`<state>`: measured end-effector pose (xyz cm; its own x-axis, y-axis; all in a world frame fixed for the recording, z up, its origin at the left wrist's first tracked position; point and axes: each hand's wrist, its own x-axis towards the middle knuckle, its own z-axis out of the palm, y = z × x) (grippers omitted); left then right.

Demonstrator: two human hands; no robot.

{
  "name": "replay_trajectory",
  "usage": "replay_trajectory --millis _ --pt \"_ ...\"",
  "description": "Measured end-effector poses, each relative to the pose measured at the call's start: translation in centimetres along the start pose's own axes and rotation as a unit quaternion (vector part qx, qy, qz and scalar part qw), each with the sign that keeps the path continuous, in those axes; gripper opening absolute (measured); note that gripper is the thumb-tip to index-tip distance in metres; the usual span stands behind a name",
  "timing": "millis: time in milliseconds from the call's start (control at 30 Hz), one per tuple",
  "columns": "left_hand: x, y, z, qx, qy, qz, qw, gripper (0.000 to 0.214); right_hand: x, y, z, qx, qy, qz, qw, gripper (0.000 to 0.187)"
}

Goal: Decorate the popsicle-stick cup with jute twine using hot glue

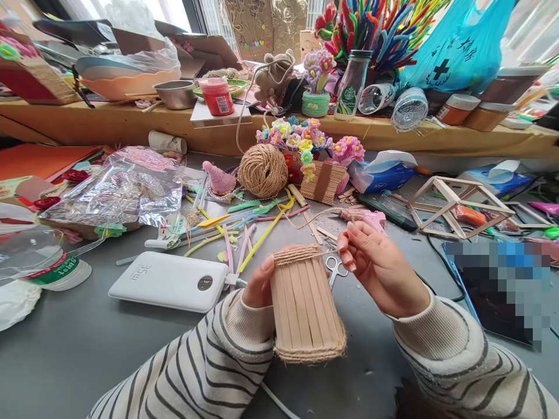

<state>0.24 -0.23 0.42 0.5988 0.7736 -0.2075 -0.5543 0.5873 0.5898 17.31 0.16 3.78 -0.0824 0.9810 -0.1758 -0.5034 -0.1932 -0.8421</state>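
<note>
My left hand (259, 284) is closed on the left side of a craft-stick box (308, 305), its other fingers hidden behind it. Flat wooden sticks stand side by side on the box, with jute twine (297, 255) wound round its top and bottom ends. Off the top right corner, a strand of that twine runs to my right hand (379, 269), which pinches it between thumb and fingers. Small scissors (335, 267) lie behind the box, partly covered. A pink glue gun (370, 220) is just beyond my right hand. The twine ball (263, 170) sits farther back.
A white power bank (168, 281) with a cable lies left of my hands. At right are a phone (493, 291) and a stick frame (458, 206). Pipe cleaners (266, 235) litter the middle. A glass bottle (353, 87) and jars line the ledge (144, 123).
</note>
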Motion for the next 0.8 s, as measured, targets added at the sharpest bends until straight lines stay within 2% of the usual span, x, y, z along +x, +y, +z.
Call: replay_trajectory --millis 133,433,633,800 --pt "-0.2 0.3 0.3 -0.011 -0.002 -0.004 1.000 0.078 0.0 0.2 0.0 0.011 -0.010 0.011 1.000 0.021" --pt "-0.1 -0.4 0.3 -0.048 0.012 0.025 0.998 0.054 -0.1 0.6 0.1 -0.027 -0.012 0.042 0.999 0.021" --pt "-0.2 -0.2 0.2 -0.037 0.006 0.030 0.999 0.057 0.4 1.0 0.1 -0.068 0.031 0.037 0.997 0.026" --pt "-0.2 -0.3 -0.1 -0.014 -0.013 0.071 0.997 0.054 0.5 1.3 0.0 -0.092 0.020 0.052 0.994 0.031"
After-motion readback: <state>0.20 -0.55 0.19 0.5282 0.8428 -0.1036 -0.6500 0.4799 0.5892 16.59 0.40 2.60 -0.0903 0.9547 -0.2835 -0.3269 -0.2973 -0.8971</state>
